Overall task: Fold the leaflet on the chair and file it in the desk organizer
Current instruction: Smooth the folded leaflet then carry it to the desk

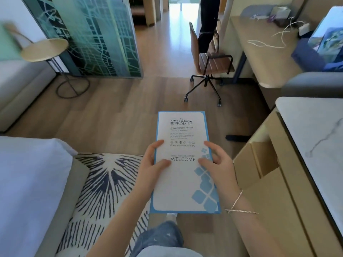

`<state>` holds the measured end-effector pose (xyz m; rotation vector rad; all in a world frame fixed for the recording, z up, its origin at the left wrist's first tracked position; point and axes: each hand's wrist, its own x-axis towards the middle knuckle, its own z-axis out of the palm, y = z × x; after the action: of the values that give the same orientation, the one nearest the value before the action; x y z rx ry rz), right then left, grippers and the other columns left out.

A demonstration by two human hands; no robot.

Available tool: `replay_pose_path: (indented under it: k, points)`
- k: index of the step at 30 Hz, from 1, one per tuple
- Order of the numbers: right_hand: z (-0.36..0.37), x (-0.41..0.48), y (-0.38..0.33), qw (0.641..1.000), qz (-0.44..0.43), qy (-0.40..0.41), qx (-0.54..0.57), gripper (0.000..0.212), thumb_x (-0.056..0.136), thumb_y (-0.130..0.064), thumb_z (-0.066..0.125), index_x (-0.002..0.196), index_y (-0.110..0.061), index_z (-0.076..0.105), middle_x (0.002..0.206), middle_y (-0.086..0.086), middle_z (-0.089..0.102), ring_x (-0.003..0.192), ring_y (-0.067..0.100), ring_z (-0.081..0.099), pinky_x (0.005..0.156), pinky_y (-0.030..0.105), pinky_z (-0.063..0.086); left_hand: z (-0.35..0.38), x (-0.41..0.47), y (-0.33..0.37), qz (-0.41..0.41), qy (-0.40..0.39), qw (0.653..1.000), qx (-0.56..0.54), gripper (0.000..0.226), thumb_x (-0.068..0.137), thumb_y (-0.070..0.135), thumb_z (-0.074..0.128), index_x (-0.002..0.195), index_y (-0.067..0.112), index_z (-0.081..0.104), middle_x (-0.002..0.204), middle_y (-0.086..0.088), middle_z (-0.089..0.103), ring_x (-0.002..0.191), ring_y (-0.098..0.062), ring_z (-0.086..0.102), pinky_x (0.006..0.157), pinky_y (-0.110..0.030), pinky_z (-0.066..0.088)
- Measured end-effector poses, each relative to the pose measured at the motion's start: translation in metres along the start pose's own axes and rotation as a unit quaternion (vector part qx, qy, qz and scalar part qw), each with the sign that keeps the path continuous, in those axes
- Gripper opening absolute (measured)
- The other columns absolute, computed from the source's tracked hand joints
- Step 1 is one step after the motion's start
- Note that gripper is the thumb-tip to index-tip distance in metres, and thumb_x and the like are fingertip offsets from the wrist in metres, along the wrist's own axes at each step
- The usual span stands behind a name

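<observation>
Two hands hold the leaflet [182, 160] up in the air, over the floor and well away from the chair [209, 62]. It looks folded shut already, but I cannot be sure. The paper could slip and drop, because only the edges are held. It could also bend the wrong way if one side is squeezed harder. I cannot see an organizer on the desk [263, 52], so finding the right slot may take a look around. The left hand [153, 162] grips the left edge, thumb on the front and fingers curled loosely at the side. The right hand [217, 164] grips the right edge the same way. Neither hand is shut tight; both pinch the paper softly.
</observation>
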<state>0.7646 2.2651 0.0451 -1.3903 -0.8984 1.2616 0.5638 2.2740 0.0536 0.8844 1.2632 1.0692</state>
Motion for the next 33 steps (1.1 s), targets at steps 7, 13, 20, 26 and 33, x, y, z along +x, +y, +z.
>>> replay_pose_path:
  k: [7,13,20,26,33]
  points:
    - [0.015,0.208,-0.054,1.0,-0.001,0.01,0.003,0.046,0.085,0.0,0.068,0.124,-0.023,0.058,0.094,0.001,0.079,0.081,0.024,0.076,0.064,0.032,0.062,0.037,0.213,0.053,0.03,-0.023,0.999,0.003,0.054,0.084,-0.007,0.062,0.119,0.035,0.059,0.117,-0.014,0.07,0.084,-0.027,0.071,0.062,-0.034,0.057]
    - [0.013,0.357,-0.115,0.999,-0.016,0.026,0.02,0.046,0.085,0.002,0.067,0.123,-0.022,0.058,0.094,0.001,0.079,0.082,0.026,0.076,0.064,0.032,0.062,0.084,0.362,0.125,0.043,-0.044,0.998,0.006,0.055,0.069,0.007,0.066,0.116,0.035,0.06,0.118,-0.016,0.069,0.087,-0.03,0.069,0.064,-0.035,0.058]
    - [-0.006,0.529,-0.142,1.0,-0.016,0.017,0.016,0.047,0.085,0.002,0.067,0.126,-0.02,0.058,0.089,-0.008,0.079,0.08,0.022,0.076,0.059,0.025,0.059,0.141,0.523,0.147,0.04,-0.03,0.999,0.01,0.055,0.07,0.007,0.067,0.117,0.035,0.061,0.108,-0.01,0.075,0.089,-0.031,0.073,0.072,-0.044,0.061]
    - [-0.026,0.693,-0.186,1.0,-0.016,-0.021,0.008,0.047,0.086,0.0,0.067,0.127,-0.021,0.057,0.091,-0.008,0.078,0.086,0.024,0.076,0.066,0.03,0.062,0.201,0.663,0.187,0.044,0.008,0.999,0.0,0.055,0.07,0.008,0.067,0.117,0.035,0.061,0.106,-0.004,0.076,0.088,-0.029,0.074,0.069,-0.041,0.06]
    - [-0.038,0.836,-0.249,0.998,-0.01,-0.061,-0.002,0.047,0.087,-0.009,0.07,0.128,-0.025,0.055,0.1,-0.009,0.077,0.09,0.02,0.076,0.067,0.029,0.061,0.253,0.781,0.247,0.052,0.028,0.998,-0.029,0.053,0.072,0.006,0.067,0.119,0.032,0.06,0.109,-0.006,0.075,0.082,-0.026,0.074,0.061,-0.033,0.059]
